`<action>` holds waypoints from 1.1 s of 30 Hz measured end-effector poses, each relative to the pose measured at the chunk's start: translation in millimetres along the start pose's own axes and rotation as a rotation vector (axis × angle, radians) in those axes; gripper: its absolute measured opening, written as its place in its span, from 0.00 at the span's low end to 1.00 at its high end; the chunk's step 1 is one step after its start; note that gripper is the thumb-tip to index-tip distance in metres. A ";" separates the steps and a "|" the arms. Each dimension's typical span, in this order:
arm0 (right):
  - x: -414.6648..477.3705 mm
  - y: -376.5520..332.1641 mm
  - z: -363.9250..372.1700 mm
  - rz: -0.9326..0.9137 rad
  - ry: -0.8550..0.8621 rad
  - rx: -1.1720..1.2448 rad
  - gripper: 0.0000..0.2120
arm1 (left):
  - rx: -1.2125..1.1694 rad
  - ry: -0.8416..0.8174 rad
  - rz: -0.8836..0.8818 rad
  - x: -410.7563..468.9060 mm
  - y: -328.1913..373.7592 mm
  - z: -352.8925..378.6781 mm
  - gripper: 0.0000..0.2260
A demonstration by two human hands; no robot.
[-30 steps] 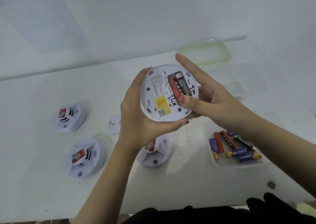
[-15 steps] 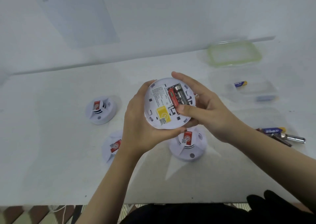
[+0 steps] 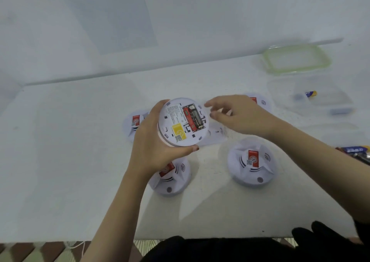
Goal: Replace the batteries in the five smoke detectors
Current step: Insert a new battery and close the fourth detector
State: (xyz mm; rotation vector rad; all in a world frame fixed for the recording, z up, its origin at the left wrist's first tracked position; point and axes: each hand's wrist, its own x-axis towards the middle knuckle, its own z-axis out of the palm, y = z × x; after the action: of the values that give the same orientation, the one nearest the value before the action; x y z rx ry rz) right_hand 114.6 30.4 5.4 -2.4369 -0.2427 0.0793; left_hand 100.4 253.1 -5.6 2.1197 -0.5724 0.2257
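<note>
The held smoke detector [image 3: 172, 121] has a housing of white moulded plastic, smooth and matt. Its yellow label [image 3: 178, 130] is glossy, and the red battery [image 3: 190, 118] carries a shiny printed wrap. The detector on the table [image 3: 238, 161] is of the same matt white plastic. The table [image 3: 70, 151] surface is smooth and matt. The lid [image 3: 296, 59] is translucent plastic. The container [image 3: 340, 99] is clear plastic. The floor slats [image 3: 40, 251] look like wood.
</note>
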 end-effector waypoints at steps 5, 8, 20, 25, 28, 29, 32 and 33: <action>10.4 -3.3 17.1 -0.043 -0.300 -0.564 0.27 | 0.012 0.022 -0.023 -4.3 -21.7 -17.6 0.39; 13.5 -5.1 27.0 -0.090 -0.315 -0.669 0.28 | 0.000 0.019 -0.062 -8.3 -32.7 -24.6 0.41; 8.6 -13.2 20.3 0.078 0.095 0.189 0.24 | -0.115 0.038 -0.086 -10.1 -43.5 -35.3 0.38; -5.5 -44.6 19.0 -0.074 0.079 0.299 0.26 | -0.091 0.030 -0.060 -9.9 -39.5 -32.8 0.40; -9.0 -54.5 21.6 -0.207 0.069 0.144 0.29 | -0.102 0.003 -0.062 -9.3 -36.4 -31.7 0.42; -9.3 -56.5 22.5 -0.255 0.080 0.083 0.30 | -0.100 -0.010 -0.055 -8.9 -33.8 -32.3 0.43; -9.3 -60.6 22.1 -0.325 0.106 -0.045 0.29 | -0.080 -0.041 -0.026 -7.3 -24.4 -35.4 0.43; -9.2 -61.3 21.2 -0.326 0.107 -0.062 0.29 | -0.083 -0.046 -0.019 -6.8 -22.0 -36.2 0.43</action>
State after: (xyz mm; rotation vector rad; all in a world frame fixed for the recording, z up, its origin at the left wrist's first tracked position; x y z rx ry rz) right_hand 93.6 88.1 28.4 -2.4201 -0.5962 -0.2050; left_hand 106.9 295.5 -3.3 2.0540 -0.5787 0.1406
